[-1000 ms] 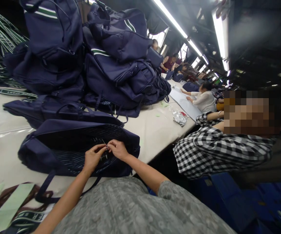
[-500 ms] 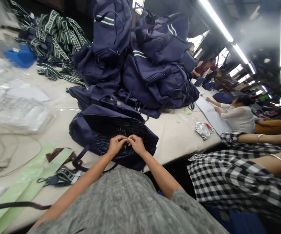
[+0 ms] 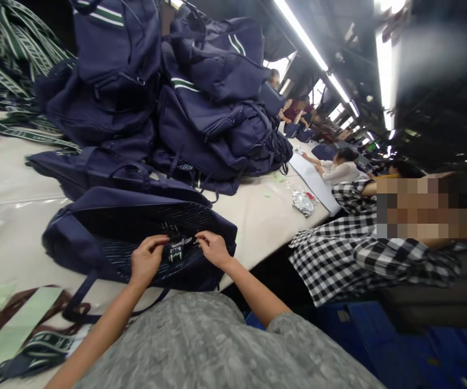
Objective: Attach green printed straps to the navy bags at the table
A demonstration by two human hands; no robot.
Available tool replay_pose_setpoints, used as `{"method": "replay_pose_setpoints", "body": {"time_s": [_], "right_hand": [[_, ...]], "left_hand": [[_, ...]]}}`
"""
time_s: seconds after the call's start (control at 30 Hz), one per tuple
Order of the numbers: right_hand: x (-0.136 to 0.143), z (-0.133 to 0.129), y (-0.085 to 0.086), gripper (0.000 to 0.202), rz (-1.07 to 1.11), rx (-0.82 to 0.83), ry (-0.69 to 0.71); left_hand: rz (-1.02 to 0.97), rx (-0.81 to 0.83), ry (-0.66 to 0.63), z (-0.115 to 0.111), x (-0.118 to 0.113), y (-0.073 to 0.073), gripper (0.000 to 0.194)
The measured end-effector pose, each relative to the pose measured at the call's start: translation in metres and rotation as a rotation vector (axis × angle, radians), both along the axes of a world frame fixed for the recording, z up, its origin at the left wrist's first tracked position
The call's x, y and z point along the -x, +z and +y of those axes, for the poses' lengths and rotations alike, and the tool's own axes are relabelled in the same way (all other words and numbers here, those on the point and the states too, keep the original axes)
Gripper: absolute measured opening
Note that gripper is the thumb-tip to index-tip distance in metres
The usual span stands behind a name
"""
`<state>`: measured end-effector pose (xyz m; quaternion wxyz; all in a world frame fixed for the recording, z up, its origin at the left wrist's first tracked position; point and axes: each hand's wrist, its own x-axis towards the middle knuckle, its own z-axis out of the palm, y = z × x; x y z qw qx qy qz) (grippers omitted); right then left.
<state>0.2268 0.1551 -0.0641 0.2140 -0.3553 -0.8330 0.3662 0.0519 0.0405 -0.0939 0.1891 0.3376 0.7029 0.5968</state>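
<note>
A navy duffel bag (image 3: 71, 227) lies in front of me on the table, its top gaping and its striped dark lining showing. Inside the bag rests a folded dark green and white lettered strap (image 3: 175, 253). My left hand (image 3: 146, 260) is over the opening, left of the strap, thumb and fingertips pinched together; what they hold is too small to make out. On the strap's other side, my right hand (image 3: 214, 248) pinches too, and a thin pale bit shows at its fingertips that I cannot name.
Stacked navy bags (image 3: 213, 108) rise behind the open bag. Lettered straps (image 3: 10, 48) are heaped at far left. Pale green strips (image 3: 26, 319) lie at lower left. A silver packet (image 3: 303, 202) sits near the right edge. A co-worker in a checked shirt (image 3: 339, 232) stands close on my right.
My hands, which met at the fingertips over the bag, have moved apart, uncovering the lettered strap between them. The view has turned right, and the co-worker beside me has leaned in.
</note>
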Motion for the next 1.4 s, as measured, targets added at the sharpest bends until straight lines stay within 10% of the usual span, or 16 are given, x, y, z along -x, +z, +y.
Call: {"method": "replay_pose_setpoints", "body": {"time_s": [0.27, 0.5, 0.67, 0.83, 1.0, 1.13, 1.23, 1.4], "right_hand": [[-0.016, 0.007, 0.023, 0.021, 0.118, 0.12, -0.055], [0.021, 0.004, 0.0, 0.015, -0.493, -0.004, 0.336], [0.062, 0.006, -0.017, 0.045, -0.422, 0.045, 0.625], [0.07, 0.0, -0.005, 0.054, -0.406, -0.052, 0.501], [0.042, 0.011, 0.058, 0.024, 0.043, 0.029, 0.403], [0.023, 0.044, 0.103, 0.037, 0.184, -0.322, 0.027], [0.018, 0.065, 0.102, 0.066, -0.114, -0.369, 0.051], [0.019, 0.054, 0.072, 0.053, -0.406, -0.247, 0.043]], "left_hand": [[0.374, 0.297, -0.212, -0.024, 0.008, -0.003, 0.031], [0.703, 0.607, -0.539, -0.028, 0.006, -0.009, 0.037], [0.644, 0.579, -0.587, -0.035, 0.004, 0.007, 0.043], [0.579, 0.548, -0.641, -0.052, 0.008, 0.014, 0.038], [0.803, 0.512, -0.557, -0.069, 0.025, -0.001, 0.032], [0.955, 0.405, -0.503, -0.067, 0.024, 0.003, 0.028], [1.077, 0.267, -0.457, -0.062, 0.018, 0.022, 0.031], [1.261, 0.034, -0.417, -0.068, 0.012, 0.063, 0.036]]}}
